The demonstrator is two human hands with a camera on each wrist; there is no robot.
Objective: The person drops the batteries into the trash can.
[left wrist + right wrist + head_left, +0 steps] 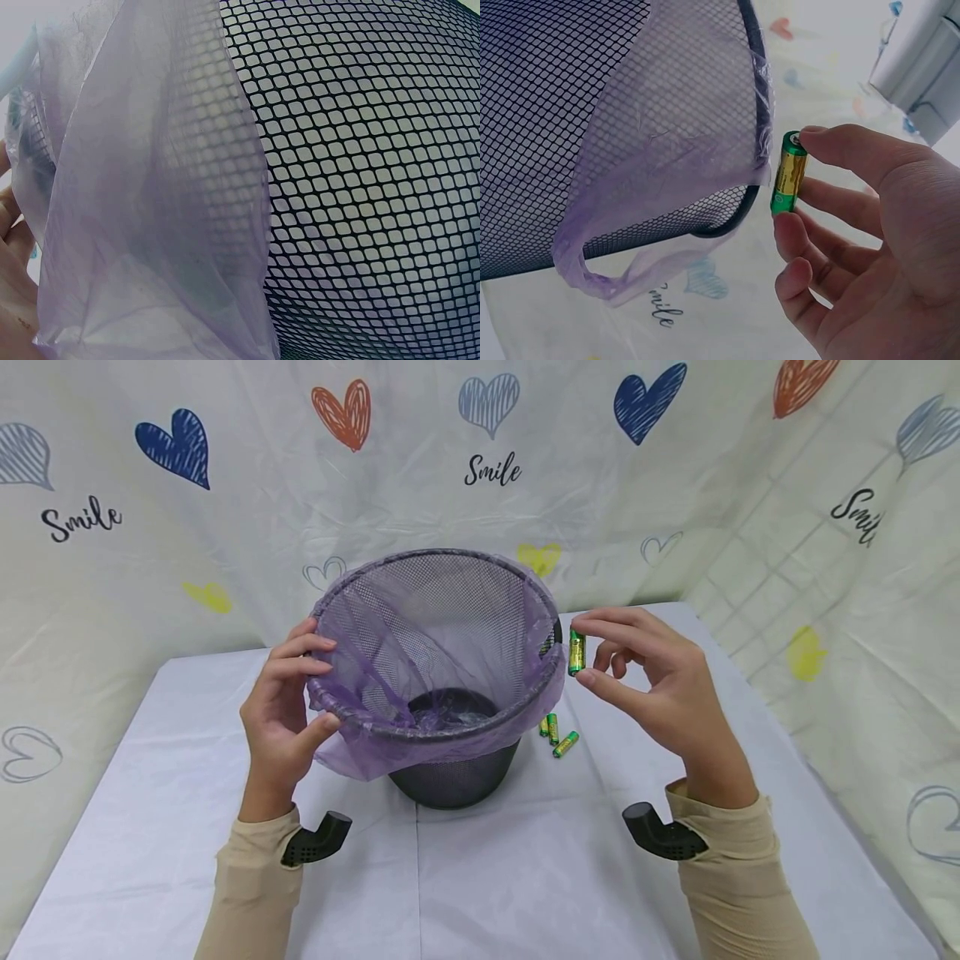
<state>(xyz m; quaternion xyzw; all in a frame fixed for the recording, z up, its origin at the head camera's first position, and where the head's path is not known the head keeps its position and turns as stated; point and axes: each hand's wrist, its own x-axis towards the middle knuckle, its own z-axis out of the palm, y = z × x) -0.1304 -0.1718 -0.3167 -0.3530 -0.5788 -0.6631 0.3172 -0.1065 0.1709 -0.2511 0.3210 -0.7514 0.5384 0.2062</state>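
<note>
A black mesh wastebasket [456,783], lined with a thin purple plastic bag [352,758], leans with its mouth tilted toward the head camera. My left hand [279,714] grips the rim on its left side, fingers over the edge and thumb at the front. Beside the right rim, my right hand [660,681] pinches a green and gold battery [577,652] upright between thumb and fingertips. In the right wrist view the battery [789,174] is just outside the rim, apart from the bag's folded edge [761,150]. The left wrist view is mostly bag [150,195] and mesh [360,165].
Several more green batteries [566,744] lie on the white-covered table [525,877] to the right of the basket's base. Behind the table hangs a pale cloth [420,485] printed with hearts and the word Smile. A wrist camera mount [663,835] sticks out from each sleeve.
</note>
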